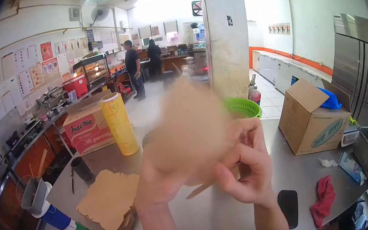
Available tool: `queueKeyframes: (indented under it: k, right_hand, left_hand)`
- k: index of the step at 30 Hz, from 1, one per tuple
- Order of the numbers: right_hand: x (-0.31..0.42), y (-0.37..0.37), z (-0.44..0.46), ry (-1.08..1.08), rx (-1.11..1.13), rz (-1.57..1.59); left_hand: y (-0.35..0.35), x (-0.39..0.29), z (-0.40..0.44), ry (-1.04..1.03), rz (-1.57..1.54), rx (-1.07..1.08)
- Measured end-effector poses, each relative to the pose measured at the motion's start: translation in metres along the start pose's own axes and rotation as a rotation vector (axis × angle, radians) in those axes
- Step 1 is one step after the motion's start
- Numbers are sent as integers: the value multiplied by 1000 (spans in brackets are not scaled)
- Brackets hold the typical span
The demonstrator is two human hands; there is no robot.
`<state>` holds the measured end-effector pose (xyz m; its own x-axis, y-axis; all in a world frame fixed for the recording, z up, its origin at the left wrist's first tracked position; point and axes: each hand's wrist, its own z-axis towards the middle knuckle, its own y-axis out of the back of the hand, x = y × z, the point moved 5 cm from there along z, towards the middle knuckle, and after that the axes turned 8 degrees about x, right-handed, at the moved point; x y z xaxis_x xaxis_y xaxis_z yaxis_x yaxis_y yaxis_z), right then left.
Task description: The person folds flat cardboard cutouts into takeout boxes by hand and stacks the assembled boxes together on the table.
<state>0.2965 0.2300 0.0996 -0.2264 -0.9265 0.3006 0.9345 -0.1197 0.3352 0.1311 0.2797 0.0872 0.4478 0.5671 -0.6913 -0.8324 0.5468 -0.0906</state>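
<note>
A brown paper piece [194, 123], smeared by motion, is held up in front of me above the metal table. My left hand [162, 183] grips its lower left side; the paper and blur hide most of those fingers. With bent fingers and thumb, my right hand [246, 167] pinches its lower right edge, where a small flap of the paper sticks out below. To the left of my left hand lies a stack of flat brown paper pieces [109, 197] with scalloped edges. A black phone [289, 208] rests on the table beside my right forearm.
An Indomie carton [90, 129], a yellow roll of film [120, 125] and a dark cup [81, 168] stand at the table's left. A cardboard box [310, 119], a red cloth [323, 199] and a green basket [243, 107] are rightward. Two people [133, 68] stand far back.
</note>
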Motion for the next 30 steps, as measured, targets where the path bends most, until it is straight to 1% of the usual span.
queueKeyframes:
  k: [1, 2, 3, 4, 5, 6, 8, 9, 10, 11, 12, 13, 14, 15, 16, 17, 18, 19, 21, 23, 25, 26, 27, 29, 30]
  right_hand:
    - [2, -2, -2, 5, -103, -76]
    - [5, -3, -6, 8, -207, -154]
    - [5, -9, -7, 7, -209, -157]
    - [4, -9, -11, 36, -318, -159]
    - [3, -7, -14, 68, -428, -162]
    - [2, -9, -14, 74, -432, -166]
    - [1, -3, -17, 124, -565, -81]
    - [3, 1, -16, 130, -570, -86]
    - [7, 3, -15, 117, -534, -79]
    - [10, 5, -14, 101, -500, -71]
    - [13, 10, -15, 103, -507, -74]
    - [16, 12, -14, 82, -436, -100]
    - [19, 13, -13, 60, -366, -125]
    - [25, 20, -12, 61, -375, -126]
    - [30, 22, -6, 26, -269, -140]
    - [32, 23, -1, -5, -160, -152]
    - [33, 27, 0, 1, -162, -147]
    - [31, 28, 0, -35, -116, -146]
    - [29, 33, -1, -66, -64, -145]
    - [22, 38, -3, -158, -42, 20]
    - [17, 39, -4, -168, -63, 51]
    - [13, 40, -6, -175, -92, 80]
    - [10, 37, -5, -178, -87, 81]
    - [2, 31, -6, -228, -95, 204]
    - [1, 30, -5, -234, -96, 193]
  left_hand:
    - [-2, -4, 1, -21, 65, 45]
    - [-7, -6, 0, -20, 63, 48]
    - [-11, -8, -1, -23, 28, -8]
    - [-16, -10, -1, -27, -6, -63]
    - [-23, -11, -1, -32, -7, -58]
    - [-28, -12, -1, -42, 12, -76]
    - [-35, -12, -1, -57, 32, -87]
    - [-38, -13, 0, -123, 62, -84]
    - [-42, -14, 1, -189, 91, -80]
    - [-44, -11, 1, -190, 90, -70]
    - [-44, -11, 0, -238, 65, -71]
    - [-43, -10, -2, -284, 41, -72]
    - [-43, -7, -4, -281, 42, -64]
    - [-39, -2, -8, -231, -31, -114]
    - [-33, 2, -10, -183, -102, -167]
    - [-26, 4, -11, -187, -95, -165]
    - [-20, 9, -10, -151, -258, -82]
    - [-19, 12, -10, -113, -421, -1]
    - [-20, 9, -9, -144, -368, -47]
    - [-15, 5, -11, -172, -318, -94]
    - [-9, 13, -14, -32, -223, -54]
    - [-8, 17, -15, -31, -228, -59]
    - [-7, 19, -16, -38, -158, -38]
    - [-11, 21, -16, -39, -100, -19]
    - [-20, 17, -9, -95, -120, 64]
